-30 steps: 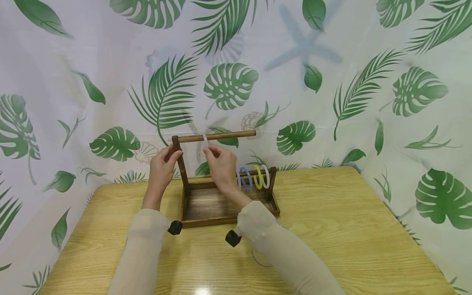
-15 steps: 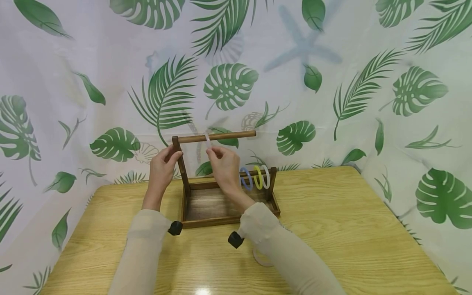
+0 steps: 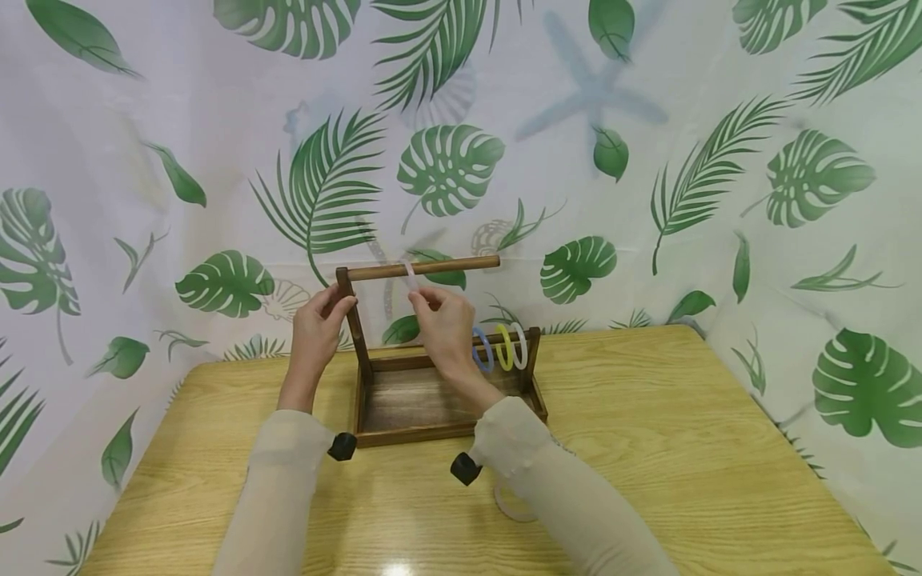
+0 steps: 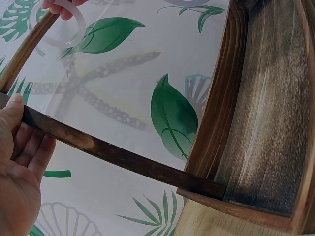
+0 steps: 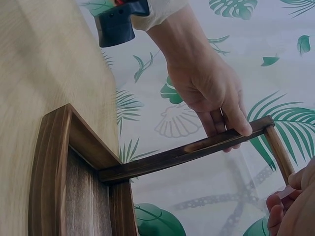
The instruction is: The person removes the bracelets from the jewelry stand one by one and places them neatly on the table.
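Note:
A dark wooden rack stands on the table, with a tall post (image 3: 356,324) at its left and a round rod (image 3: 461,265) reaching right from the post's top. My left hand (image 3: 317,324) grips the post near its top, thumb on one side and fingers on the other, as the left wrist view confirms. Around the rod hangs a pale, whitish-pink bangle (image 3: 411,276). My right hand (image 3: 446,328) pinches its lower edge between thumb and fingers. In the right wrist view, only a short piece of the bangle (image 5: 286,191) shows between the fingertips.
Blue (image 3: 489,354), yellow (image 3: 504,352) and white (image 3: 521,352) bangles hang on the rack's lower bar, right of my right hand. Below is a shallow tray (image 3: 403,400). Another pale ring (image 3: 507,510) lies on the table, partly hidden by my right sleeve. A leaf-print cloth hangs behind.
My right hand has slid a little to the right along the rod, bringing the pale bangle with it. The left hand has stayed on the post.

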### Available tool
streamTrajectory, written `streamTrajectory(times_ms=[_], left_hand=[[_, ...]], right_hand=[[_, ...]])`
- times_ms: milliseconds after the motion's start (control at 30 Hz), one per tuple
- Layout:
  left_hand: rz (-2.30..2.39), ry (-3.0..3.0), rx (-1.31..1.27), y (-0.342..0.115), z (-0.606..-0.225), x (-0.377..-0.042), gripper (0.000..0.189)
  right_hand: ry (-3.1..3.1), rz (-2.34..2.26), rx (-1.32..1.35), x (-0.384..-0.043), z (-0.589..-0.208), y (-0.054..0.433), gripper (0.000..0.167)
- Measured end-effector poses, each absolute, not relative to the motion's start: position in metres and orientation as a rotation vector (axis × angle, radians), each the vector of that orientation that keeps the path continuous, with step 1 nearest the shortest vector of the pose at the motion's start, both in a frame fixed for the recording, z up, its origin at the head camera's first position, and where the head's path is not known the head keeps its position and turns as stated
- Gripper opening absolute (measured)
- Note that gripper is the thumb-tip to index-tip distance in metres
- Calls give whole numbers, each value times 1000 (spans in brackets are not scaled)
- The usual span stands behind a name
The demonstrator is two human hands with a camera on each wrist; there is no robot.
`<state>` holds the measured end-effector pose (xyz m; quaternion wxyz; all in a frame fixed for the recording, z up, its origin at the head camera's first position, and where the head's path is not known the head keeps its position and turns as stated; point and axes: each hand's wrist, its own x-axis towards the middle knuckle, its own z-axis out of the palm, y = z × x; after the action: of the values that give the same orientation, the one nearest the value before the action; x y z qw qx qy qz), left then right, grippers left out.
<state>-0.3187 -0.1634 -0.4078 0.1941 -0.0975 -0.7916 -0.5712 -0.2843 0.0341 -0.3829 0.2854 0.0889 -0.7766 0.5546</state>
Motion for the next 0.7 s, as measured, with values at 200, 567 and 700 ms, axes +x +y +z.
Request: streamTrajectory(times_ms=[200, 567, 700], left_hand=[[-1591, -2228, -263, -164, -408, -319, 40], [-1586, -2238, -259, -163, -407, -317, 41], [-1584, -2236, -268, -163, -407, -317, 40]], right_hand=[[-2052, 1471, 263, -284, -381, 39, 14], [-2061, 1464, 239, -285, -381, 47, 17], [-2066, 1448, 229, -285, -381, 50, 18]])
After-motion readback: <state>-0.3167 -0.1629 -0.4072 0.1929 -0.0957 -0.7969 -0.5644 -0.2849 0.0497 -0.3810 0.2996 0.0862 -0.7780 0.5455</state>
